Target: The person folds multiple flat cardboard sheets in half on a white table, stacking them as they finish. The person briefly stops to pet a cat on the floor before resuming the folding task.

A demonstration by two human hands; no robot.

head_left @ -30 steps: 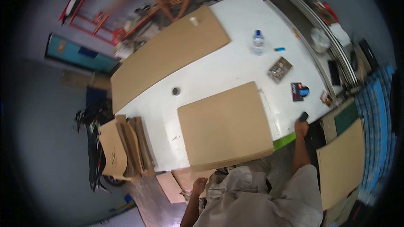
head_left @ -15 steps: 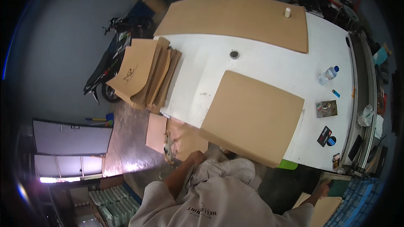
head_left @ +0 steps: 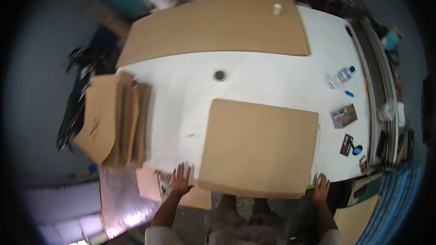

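A square brown cardboard sheet [head_left: 260, 147] lies flat on the white table [head_left: 190, 95], its near edge overhanging the table's front. My left hand [head_left: 180, 180] rests with fingers spread on the table's front edge, just left of the sheet's near left corner. My right hand [head_left: 320, 187] rests with fingers spread at the table's front edge by the sheet's near right corner. Neither hand holds anything.
A long cardboard sheet [head_left: 213, 29] with a tape roll [head_left: 277, 9] covers the far side. A small dark round thing [head_left: 219, 75] sits mid-table. A plastic bottle [head_left: 340, 77] and small cards [head_left: 344, 116] lie right. Stacked cardboard pieces [head_left: 113, 120] overhang the left end. A person stands at the far side.
The view has swung so the table now lies straight ahead. Both my hands have come up to the table's front edge beside the square sheet.
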